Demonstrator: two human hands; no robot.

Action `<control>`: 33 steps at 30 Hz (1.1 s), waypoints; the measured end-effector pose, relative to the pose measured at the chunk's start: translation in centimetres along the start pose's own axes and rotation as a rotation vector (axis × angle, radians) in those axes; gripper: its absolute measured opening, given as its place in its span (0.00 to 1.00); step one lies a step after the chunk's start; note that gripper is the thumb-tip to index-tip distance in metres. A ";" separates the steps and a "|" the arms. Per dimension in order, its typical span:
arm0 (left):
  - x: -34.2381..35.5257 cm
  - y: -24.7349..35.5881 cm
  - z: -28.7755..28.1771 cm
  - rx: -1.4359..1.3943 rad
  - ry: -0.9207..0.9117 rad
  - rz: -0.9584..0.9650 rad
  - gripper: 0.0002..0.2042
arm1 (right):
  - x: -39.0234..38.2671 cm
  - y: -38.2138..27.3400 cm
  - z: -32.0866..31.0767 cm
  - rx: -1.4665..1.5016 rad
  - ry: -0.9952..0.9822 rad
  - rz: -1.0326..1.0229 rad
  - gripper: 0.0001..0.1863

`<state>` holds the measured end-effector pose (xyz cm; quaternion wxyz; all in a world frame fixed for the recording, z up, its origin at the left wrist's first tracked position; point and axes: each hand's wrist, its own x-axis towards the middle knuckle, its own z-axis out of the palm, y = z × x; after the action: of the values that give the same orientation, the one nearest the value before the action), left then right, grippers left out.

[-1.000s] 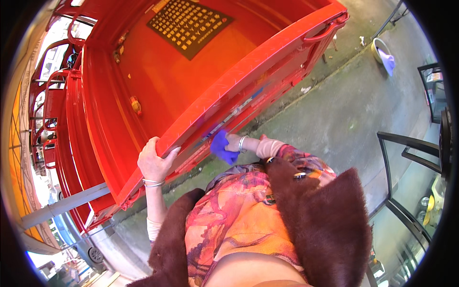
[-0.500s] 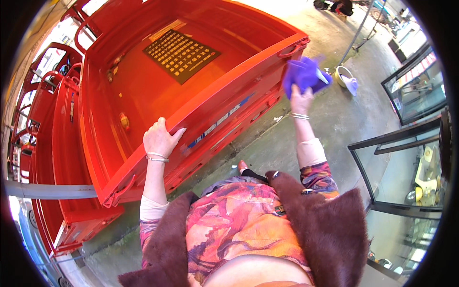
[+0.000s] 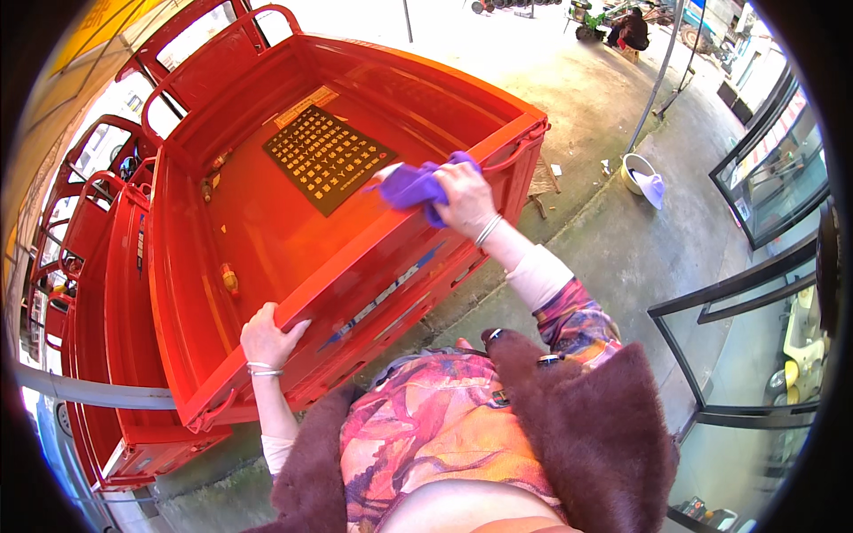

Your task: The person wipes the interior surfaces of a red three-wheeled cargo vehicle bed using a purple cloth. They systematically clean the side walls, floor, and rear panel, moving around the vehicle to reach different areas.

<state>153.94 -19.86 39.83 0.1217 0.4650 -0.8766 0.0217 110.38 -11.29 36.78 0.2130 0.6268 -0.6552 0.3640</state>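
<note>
A red metal cargo bed fills the upper left, with a dark mat patterned in yellow and several small items along its inner left side. My left hand grips the top edge of the near side panel, lower left. Farther right, my right hand holds a bunched purple cloth on that same top edge. The cloth's contact with the metal is partly hidden by the cloth itself.
A second red vehicle stands at the left beside a metal bar. At right are open glass doors, poles, and a bucket with a light purple cloth over its rim. A crouching person is in the background.
My right hand with the purple cloth first swung out from low beside the panel to the panel's far right end, then moved left onto its top edge. My left hand still holds the edge.
</note>
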 end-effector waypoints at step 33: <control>0.2 -0.4 -0.1 -0.279 0.037 -0.057 0.29 | 3.1 -7.0 0.9 0.090 -0.285 0.001 0.14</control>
<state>154.18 -20.19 39.98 0.2019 0.4679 -0.8551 -0.0955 116.95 -13.66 39.98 0.0894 0.6805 -0.6622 0.3007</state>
